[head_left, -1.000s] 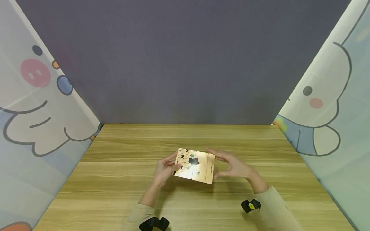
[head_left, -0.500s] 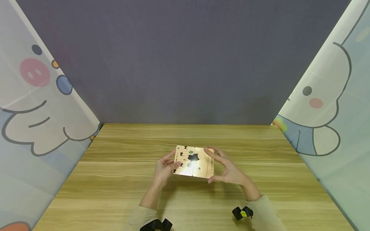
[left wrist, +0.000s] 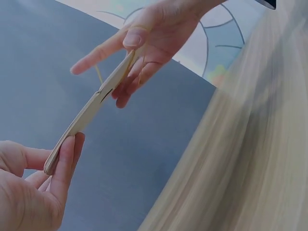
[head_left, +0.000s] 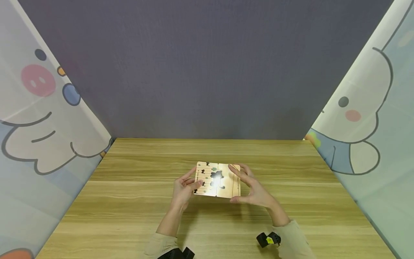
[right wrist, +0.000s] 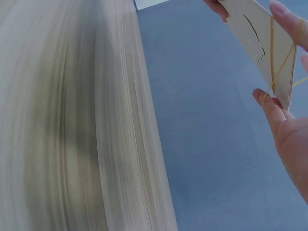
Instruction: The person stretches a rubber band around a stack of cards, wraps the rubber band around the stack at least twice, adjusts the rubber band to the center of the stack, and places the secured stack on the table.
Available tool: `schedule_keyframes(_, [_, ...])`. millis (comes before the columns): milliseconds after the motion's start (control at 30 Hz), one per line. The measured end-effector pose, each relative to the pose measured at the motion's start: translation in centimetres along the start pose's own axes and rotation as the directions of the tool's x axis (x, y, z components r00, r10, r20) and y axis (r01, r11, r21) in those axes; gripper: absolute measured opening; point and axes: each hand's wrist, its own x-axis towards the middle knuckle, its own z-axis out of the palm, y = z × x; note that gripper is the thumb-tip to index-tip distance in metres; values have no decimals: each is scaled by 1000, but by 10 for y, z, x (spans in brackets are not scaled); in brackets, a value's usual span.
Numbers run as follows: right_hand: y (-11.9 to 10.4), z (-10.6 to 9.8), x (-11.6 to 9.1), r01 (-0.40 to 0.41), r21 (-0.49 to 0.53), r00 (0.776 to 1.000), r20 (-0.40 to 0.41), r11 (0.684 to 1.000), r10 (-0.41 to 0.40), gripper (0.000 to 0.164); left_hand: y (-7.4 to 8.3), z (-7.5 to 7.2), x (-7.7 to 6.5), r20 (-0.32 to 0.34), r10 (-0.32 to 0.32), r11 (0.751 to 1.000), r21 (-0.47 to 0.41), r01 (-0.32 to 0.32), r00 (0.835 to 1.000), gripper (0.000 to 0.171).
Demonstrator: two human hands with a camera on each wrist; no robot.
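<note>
A thin, cream notebook-like thing (head_left: 227, 186) with a black bear print and a row of small dark figures is held up above the table. My left hand (head_left: 182, 192) pinches its left end, thumb on the printed face and fingers behind. At the right end, my right hand (head_left: 260, 194) spans the width, thumb at the near edge and fingers at the far edge. A yellow rubber band (right wrist: 272, 48) goes round that end and crosses itself in the right wrist view, its strands stretched onto the right thumb and fingers. Layered edges show in the left wrist view.
The wood-grain table (head_left: 136, 208) lies below both hands. A dark grey panel (head_left: 207, 72) stands behind it, with cartoon-printed curtains (head_left: 352, 154) on either side. Small black cameras (head_left: 269, 239) sit at the sleeve cuffs.
My right hand has moved left over the right end of the notebook-like thing, bringing the rubber band with it. The thing has tilted slightly level; my left hand keeps its pinch.
</note>
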Motion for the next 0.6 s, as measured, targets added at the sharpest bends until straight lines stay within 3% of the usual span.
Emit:
schedule_keyframes(167, [1,1,1,-2,100,997,-74,995,10,99,3,1,-2,-37,-10,1000,-17,10,999,55])
schedule_keyframes(433, [4,3,3,158,107,982,-122,982,-145,92,4,7,-5,-116,-17,998,-57,10,993,52])
schedule_keyframes(600, [9,6,4,262,57,956,-153,963,-251,81,6,9,-5,-142,-1,998,-62,-8,990,51])
